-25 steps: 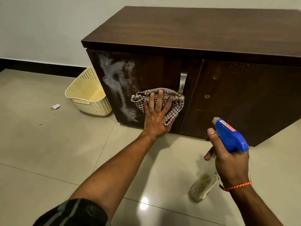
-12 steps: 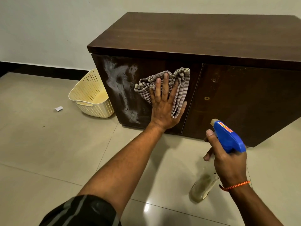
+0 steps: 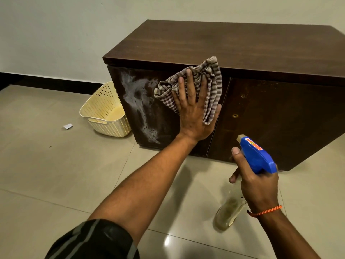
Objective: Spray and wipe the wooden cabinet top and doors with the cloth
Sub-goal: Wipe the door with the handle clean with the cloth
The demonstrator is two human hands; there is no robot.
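Crumpled checked cloth [image 3: 211, 85] slid higher, left hand [image 3: 194, 118] fingers [image 3: 190, 86] flat, right hand [image 3: 257, 189] gripping sprayer [image 3: 258, 158]

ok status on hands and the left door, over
Left hand flat, pressing cloth on left door. Right hand grips spray bottle. Foam streak left of cloth, not yet wiped. Basket beside cabinet, off the door.
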